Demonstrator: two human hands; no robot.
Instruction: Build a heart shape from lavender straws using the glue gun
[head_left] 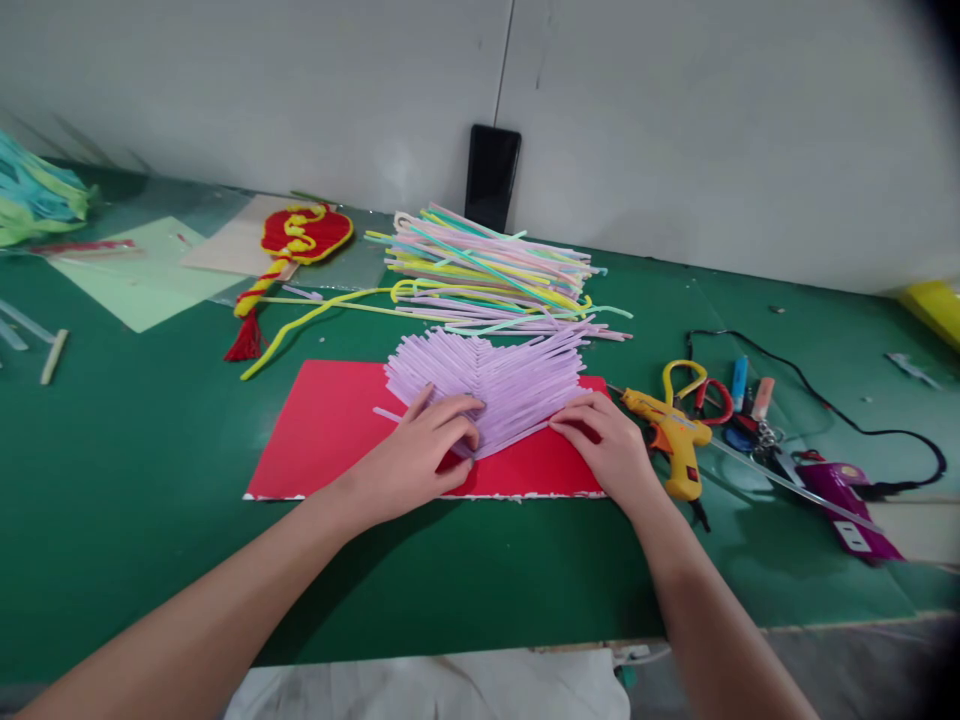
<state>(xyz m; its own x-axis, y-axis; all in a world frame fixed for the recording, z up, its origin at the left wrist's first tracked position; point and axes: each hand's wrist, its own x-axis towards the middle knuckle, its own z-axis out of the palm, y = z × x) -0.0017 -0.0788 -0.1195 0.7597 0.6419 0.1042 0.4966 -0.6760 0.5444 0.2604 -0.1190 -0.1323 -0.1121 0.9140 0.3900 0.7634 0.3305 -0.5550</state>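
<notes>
A heart shape made of pale purple straws (491, 380) lies on a red sheet (322, 430) on the green table. My left hand (424, 450) rests on the heart's lower left edge, fingers stretched flat over the straws. My right hand (607, 440) lies on the red sheet at the heart's lower right edge, fingers extended and touching the straw ends. Neither hand grips anything.
Behind the heart is a pile of coloured straws (487, 270) and a black phone (491, 178) against the wall. A red and yellow tasselled ornament (296, 245) lies at the left. A yellow glue gun (671, 430), scissors (697, 385) and a purple tool (851, 495) lie at the right.
</notes>
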